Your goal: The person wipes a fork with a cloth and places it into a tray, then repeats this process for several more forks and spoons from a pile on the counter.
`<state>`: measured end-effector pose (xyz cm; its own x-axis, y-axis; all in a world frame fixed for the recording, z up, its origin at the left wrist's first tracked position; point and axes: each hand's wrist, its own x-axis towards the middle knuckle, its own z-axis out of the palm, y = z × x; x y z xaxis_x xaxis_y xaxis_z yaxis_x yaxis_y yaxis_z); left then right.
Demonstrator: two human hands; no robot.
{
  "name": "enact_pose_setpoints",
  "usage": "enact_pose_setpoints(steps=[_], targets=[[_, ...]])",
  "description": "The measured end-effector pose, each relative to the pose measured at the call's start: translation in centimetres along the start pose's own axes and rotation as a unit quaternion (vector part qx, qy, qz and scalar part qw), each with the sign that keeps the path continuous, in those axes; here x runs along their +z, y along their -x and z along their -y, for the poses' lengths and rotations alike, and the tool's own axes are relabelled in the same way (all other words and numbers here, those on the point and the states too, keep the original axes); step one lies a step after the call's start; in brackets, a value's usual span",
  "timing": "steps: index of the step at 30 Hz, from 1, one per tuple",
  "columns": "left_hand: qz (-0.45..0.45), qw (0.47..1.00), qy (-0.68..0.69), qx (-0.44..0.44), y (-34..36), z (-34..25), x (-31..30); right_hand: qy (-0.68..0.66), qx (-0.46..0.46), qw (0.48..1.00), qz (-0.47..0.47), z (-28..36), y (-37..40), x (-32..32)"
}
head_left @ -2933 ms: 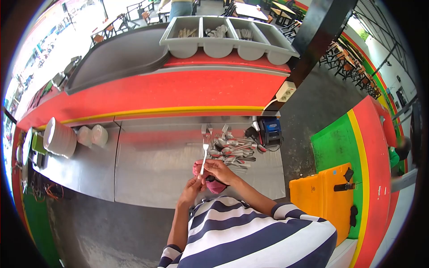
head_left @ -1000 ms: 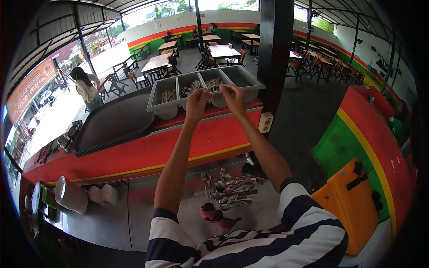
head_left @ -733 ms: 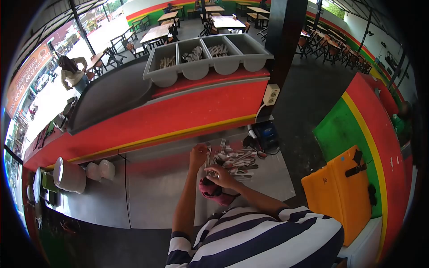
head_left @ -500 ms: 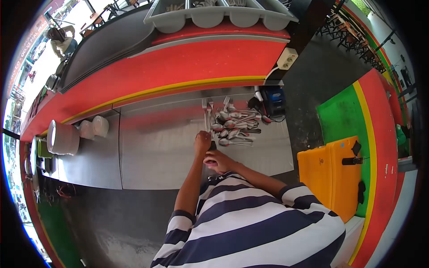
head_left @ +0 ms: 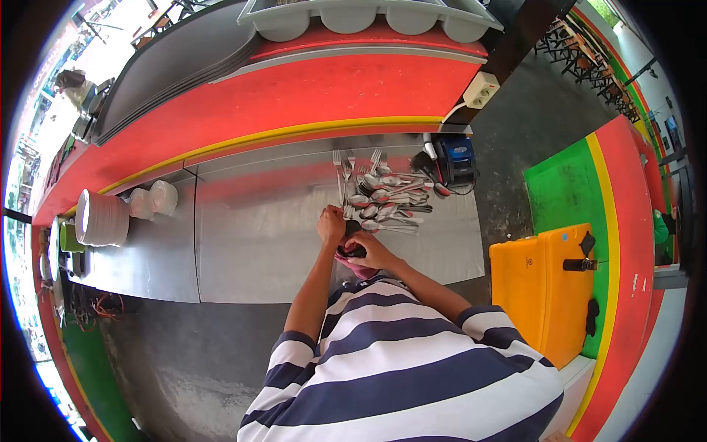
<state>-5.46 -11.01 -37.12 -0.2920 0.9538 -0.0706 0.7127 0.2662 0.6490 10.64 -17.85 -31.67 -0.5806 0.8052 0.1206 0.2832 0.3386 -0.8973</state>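
Note:
My left hand is closed at the left edge of the cutlery pile; what its fingers hold is hidden. Close beside it, my right hand is curled around a bunched pinkish cloth. Something dark shows between the two hands, too small to name. Spoons and forks lie heaped on the steel counter, just beyond my hands. Two forks lie to the left of the heap, tines pointing away from me.
A blue-and-black device stands right of the cutlery. Stacked white plates and white bowls are at the left. A grey cutlery tray sits on the red ledge. An orange case stands at the right.
My right hand has lifted slightly and turned over, its back now facing up, with more of the pinkish cloth showing below it. My left hand has shifted slightly away from me.

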Motion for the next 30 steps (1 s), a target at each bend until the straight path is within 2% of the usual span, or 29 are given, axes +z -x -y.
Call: enact_pose_setpoints(steps=[6,12,15,18,21,24,27,29,30], targets=[[-0.023,0.999,0.014,0.043,1.1,-0.5,-0.5,0.023,0.012,0.999,-0.027,-0.1,0.3,0.8],[-0.023,0.999,-0.024,0.032,1.5,-1.7,-0.9,0.049,0.019,0.997,-0.05,0.3,1.4,1.3],[-0.026,0.997,-0.039,0.059,1.3,-0.8,-0.4,0.027,0.024,0.998,-0.057,0.2,1.9,1.4],[-0.043,0.994,0.007,0.101,0.9,0.6,0.0,0.056,0.068,0.995,-0.045,0.4,2.4,1.4],[0.006,0.99,0.133,0.04,1.1,2.3,-0.7,0.08,0.107,0.984,-0.12,0.4,2.9,2.1],[0.029,0.92,0.385,-0.07,2.2,2.8,-1.7,0.087,0.153,0.976,-0.127,0.0,3.4,2.3],[0.048,0.902,0.424,-0.059,4.6,2.5,-3.8,0.077,0.176,0.974,-0.118,-1.1,3.8,2.2],[0.086,0.883,0.453,-0.084,6.6,1.9,-4.8,-0.147,0.204,0.96,-0.125,-2.7,3.8,1.9],[0.103,0.873,0.466,-0.098,7.7,1.7,-5.2,-0.258,0.217,0.933,-0.124,-3.3,3.9,1.8]])
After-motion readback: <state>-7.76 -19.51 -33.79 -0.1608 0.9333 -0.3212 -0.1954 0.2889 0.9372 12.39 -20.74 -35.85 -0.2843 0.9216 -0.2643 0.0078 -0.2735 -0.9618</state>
